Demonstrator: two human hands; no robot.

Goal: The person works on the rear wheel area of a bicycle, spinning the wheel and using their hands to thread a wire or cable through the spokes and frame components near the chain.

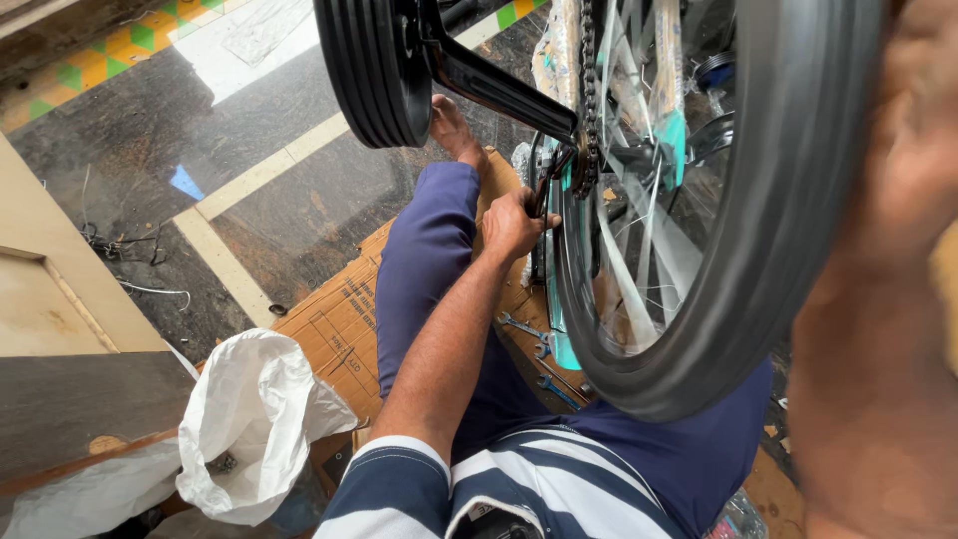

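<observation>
Floor: dark polished stone floor [150,130] with pale strips is filling the upper left of the frame; flattened cardboard [334,324] is lying under the seated person's legs at centre.
Bicycle: a small bicycle's rear wheel [758,250] with a black tyre is standing across the right of the frame, its chain [589,90] running up at top centre.
Stabiliser: a black training wheel [374,65] is hanging at the top, on a black bracket arm [499,90] that is slanting down to the axle.
Left hand: the left hand [514,225] is reaching to the axle at centre, fingers curled together around something dark there; what exactly is too hidden to tell.
Right hand: the right hand [923,110] is blurred at the right edge, resting on the tyre; its fingers cannot be told apart or together.
Tools: spanners [539,344] are lying on the cardboard below the wheel.
Sack: a white woven sack [249,419] is slumping at lower left.
Doing it well: steadying the wheel while working squarely at the axle seems wise, so that the grip is not slipping.
</observation>
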